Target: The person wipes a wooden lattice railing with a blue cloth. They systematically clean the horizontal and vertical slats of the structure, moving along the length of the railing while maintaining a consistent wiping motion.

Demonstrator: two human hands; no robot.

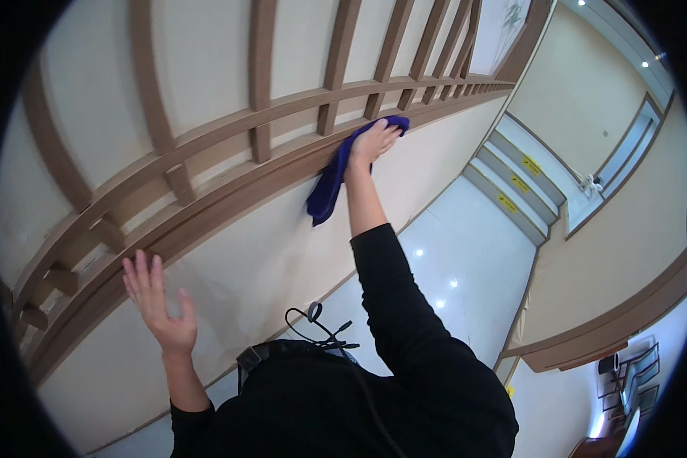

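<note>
A dark blue cloth hangs from under my right hand, which presses it against the lower rail of a brown wooden lattice on the wall. One end of the cloth trails down over the pale wall, and the other sticks out past my fingertips. My left hand is empty, its fingers apart and pointing up. Its fingertips are at the lower edge of the same rail, farther left; whether they touch it I cannot tell. Upright slats rise above the lattice's upper rail.
Beneath the lattice is a cream wall, meeting a glossy white tiled floor. Steps with yellow stickers lie to the right. Black cables stick out at my waist. Several chairs stand at the lower right.
</note>
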